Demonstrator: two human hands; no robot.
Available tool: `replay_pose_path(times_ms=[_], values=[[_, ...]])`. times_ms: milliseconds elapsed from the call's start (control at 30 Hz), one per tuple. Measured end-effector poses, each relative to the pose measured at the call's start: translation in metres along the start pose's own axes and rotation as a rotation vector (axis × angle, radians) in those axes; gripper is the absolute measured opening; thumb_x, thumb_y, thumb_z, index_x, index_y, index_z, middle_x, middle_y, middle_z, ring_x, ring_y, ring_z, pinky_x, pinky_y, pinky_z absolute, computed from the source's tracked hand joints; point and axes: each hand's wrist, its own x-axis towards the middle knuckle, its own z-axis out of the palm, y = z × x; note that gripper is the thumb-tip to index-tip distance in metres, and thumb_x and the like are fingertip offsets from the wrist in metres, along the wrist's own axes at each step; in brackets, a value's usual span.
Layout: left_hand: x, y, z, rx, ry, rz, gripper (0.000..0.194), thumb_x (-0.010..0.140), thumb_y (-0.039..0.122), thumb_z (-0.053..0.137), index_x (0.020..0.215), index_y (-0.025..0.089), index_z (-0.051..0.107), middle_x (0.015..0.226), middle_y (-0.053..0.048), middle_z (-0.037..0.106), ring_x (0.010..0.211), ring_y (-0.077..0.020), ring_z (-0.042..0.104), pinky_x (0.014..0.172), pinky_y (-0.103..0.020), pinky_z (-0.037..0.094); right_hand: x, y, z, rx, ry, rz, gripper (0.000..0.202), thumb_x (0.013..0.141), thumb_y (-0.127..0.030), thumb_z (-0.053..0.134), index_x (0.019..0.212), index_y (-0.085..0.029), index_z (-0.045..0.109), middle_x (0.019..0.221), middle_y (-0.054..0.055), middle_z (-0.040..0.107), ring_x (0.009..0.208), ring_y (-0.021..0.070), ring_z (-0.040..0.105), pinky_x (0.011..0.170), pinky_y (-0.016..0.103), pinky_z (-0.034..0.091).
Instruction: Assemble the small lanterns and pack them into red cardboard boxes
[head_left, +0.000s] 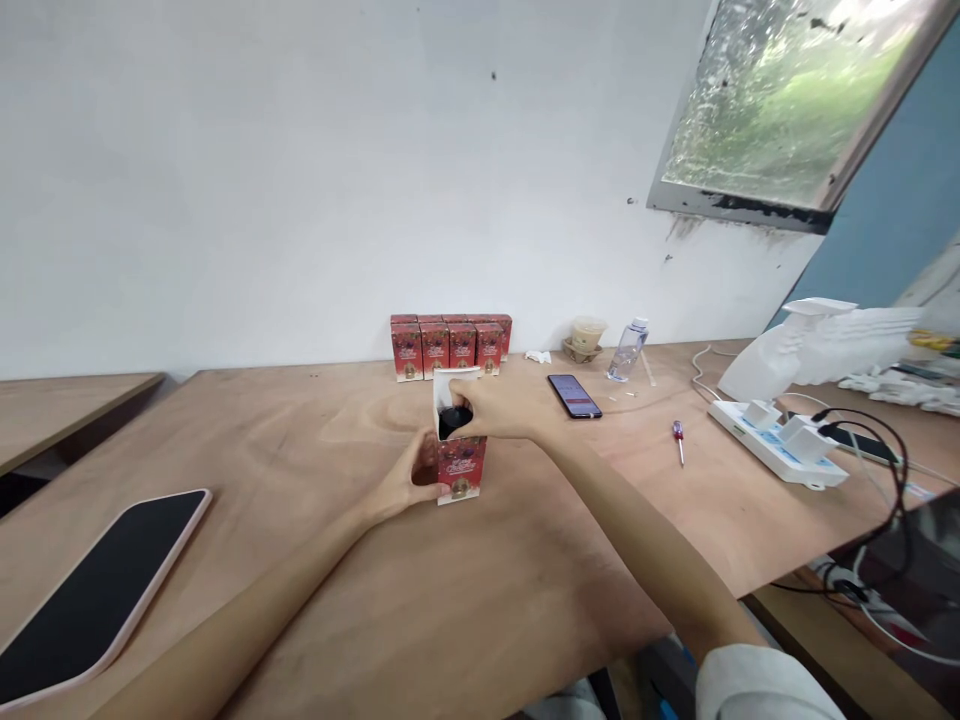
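Note:
A red printed box (461, 468) stands upright on the wooden table (360, 410), its white top flap raised. My left hand (409, 480) grips the box by its left side, near the lower front. Over the open top, my right hand (484, 405) has its fingers closed round a round black object (453, 420), which sits at the box's mouth. How deep the black object reaches into the box is hidden.
Several red boxes (407, 352) stand in rows against the wall. Toward the right are a phone (574, 396), a cup (586, 334), a bottle (628, 350), a screwdriver (679, 440) and a power strip (776, 445) with cables. A larger phone (101, 590) lies at front left.

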Motion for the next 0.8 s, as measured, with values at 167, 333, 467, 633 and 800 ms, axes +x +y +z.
replay_pose_path(times_ms=[167,333,467,633,800], values=[[0.001,0.003,0.0,0.061,-0.073,-0.046,0.072,0.062,0.044,0.076,0.122,0.019,0.044,0.125,-0.01,0.055,0.117,-0.0307,0.05,0.101,-0.049,0.037,-0.01,-0.006,-0.013,-0.119,-0.058,-0.026,0.019,0.07,-0.032,0.064,0.078,-0.017,0.056,0.068,0.0,0.057,0.06,0.0112,0.045,0.053,0.021,0.023],[0.001,0.001,0.0,0.095,-0.072,-0.067,0.075,0.06,0.044,0.078,0.121,0.016,0.044,0.123,-0.011,0.056,0.114,-0.0306,0.053,0.099,-0.048,0.039,-0.013,-0.014,-0.018,-0.183,-0.133,-0.065,0.014,0.072,-0.03,0.062,0.078,-0.017,0.062,0.075,0.003,0.065,0.063,0.0123,0.05,0.053,0.023,0.024],[0.001,0.004,0.0,0.119,-0.088,-0.062,0.071,0.061,0.044,0.077,0.119,0.017,0.046,0.125,-0.011,0.055,0.116,-0.03,0.052,0.101,-0.047,0.038,-0.014,-0.011,-0.017,-0.188,-0.135,-0.048,0.016,0.073,-0.032,0.063,0.074,-0.016,0.064,0.07,0.002,0.064,0.059,0.0118,0.049,0.051,0.023,0.022],[0.001,0.006,0.002,0.149,-0.088,-0.061,0.066,0.064,0.043,0.074,0.118,0.016,0.046,0.124,-0.012,0.056,0.116,-0.0306,0.051,0.1,-0.047,0.039,-0.016,-0.005,-0.015,-0.101,-0.129,-0.041,0.017,0.074,-0.032,0.065,0.072,-0.015,0.064,0.065,0.002,0.063,0.056,0.0116,0.05,0.05,0.023,0.026],[-0.004,-0.007,0.006,0.126,-0.012,0.033,0.09,0.068,0.035,0.072,0.139,0.024,0.018,0.138,-0.015,0.041,0.117,-0.0298,0.052,0.096,-0.047,0.044,-0.029,0.008,-0.007,0.19,0.141,-0.153,0.017,0.084,-0.027,0.055,0.096,-0.018,0.065,0.096,0.005,0.069,0.088,0.0156,0.06,0.078,0.027,0.042]])
